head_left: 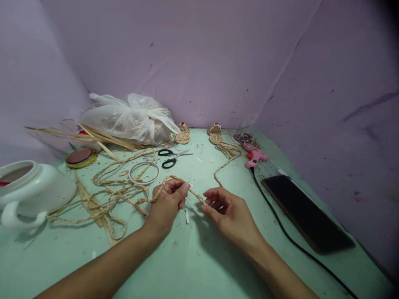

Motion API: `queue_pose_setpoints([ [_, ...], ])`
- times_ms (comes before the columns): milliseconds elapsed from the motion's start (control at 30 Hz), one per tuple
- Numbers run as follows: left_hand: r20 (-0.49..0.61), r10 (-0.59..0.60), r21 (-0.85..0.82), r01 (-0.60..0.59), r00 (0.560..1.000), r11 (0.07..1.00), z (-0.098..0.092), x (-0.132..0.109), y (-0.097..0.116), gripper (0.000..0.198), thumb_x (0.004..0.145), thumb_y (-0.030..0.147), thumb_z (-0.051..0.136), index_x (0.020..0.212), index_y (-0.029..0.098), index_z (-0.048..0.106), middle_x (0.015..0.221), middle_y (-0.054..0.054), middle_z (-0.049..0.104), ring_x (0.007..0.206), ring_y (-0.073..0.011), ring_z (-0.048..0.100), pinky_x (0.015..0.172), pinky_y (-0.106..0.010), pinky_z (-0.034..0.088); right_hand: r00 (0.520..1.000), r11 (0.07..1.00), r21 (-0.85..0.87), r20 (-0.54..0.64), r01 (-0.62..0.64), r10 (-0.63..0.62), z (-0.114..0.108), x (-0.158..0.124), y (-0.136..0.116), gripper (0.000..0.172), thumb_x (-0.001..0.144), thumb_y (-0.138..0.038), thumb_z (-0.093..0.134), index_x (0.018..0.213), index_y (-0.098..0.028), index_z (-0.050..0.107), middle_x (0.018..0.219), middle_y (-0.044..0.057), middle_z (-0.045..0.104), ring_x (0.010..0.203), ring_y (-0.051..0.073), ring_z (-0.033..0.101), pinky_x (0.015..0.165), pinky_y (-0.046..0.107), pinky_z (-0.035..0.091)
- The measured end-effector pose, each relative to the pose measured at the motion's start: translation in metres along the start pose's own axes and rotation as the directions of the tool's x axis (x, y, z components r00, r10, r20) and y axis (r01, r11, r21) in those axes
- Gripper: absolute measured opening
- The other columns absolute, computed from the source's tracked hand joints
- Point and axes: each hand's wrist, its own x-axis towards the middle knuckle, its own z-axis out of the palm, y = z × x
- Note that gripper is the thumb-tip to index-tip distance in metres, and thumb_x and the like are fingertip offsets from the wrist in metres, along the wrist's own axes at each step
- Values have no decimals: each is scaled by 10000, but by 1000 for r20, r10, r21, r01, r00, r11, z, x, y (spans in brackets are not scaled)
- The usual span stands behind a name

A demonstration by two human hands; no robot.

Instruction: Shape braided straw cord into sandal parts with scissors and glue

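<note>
A tan braided straw cord (197,196) stretches between my two hands above the table. My left hand (166,203) is closed on it, with a loop of the cord over the fingers. My right hand (229,209) pinches the cord between thumb and fingertips, the other fingers curled. More of the cord lies in loose loops to the left, and a length runs from behind my right hand to the back. Beyond my left hand are black-handled scissors (173,158) with blades apart and a roll of tape (144,172).
A white pot (40,189) and a round tin (80,158) stand left. Behind are a tied plastic bag (131,118), straw strips (106,139) and two small woven slippers (183,135). A pink glue gun (256,158), its black cable (277,220) and a phone (307,211) lie right.
</note>
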Motion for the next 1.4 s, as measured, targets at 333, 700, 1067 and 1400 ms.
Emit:
queue_pose_setpoints([
  [333,-1,7,27,-7,1000,1000,0,1,-3,264,637,319,684,581,144,494,444,86,405,353,-13,305,346,-165,182,988,981,-130,-35,147,-152,0,-3,-1,86,752,-208,533,737,-180,614,673,9,611,596,134,520,541,240,387],
  [700,170,-86,113,67,982,991,0,-4,0,273,682,394,639,661,132,565,421,70,439,363,-26,293,370,-166,187,959,884,374,129,-282,251,-3,8,-7,212,594,-336,656,651,-141,596,450,-61,453,391,62,351,386,192,276],
  [1067,181,-101,169,70,978,983,-1,-5,-2,283,716,407,568,599,156,510,373,46,468,318,-50,323,349,-176,194,946,835,446,172,-323,274,-2,3,-12,226,576,-345,704,636,-140,632,457,-48,501,379,59,390,389,198,313],
  [1400,140,88,582,-154,986,798,-6,-7,15,192,679,374,606,629,188,598,547,23,552,491,-114,454,461,-204,310,972,911,340,43,-232,231,-1,6,-8,173,606,-307,646,623,-135,633,469,-40,511,370,62,380,383,207,288],
])
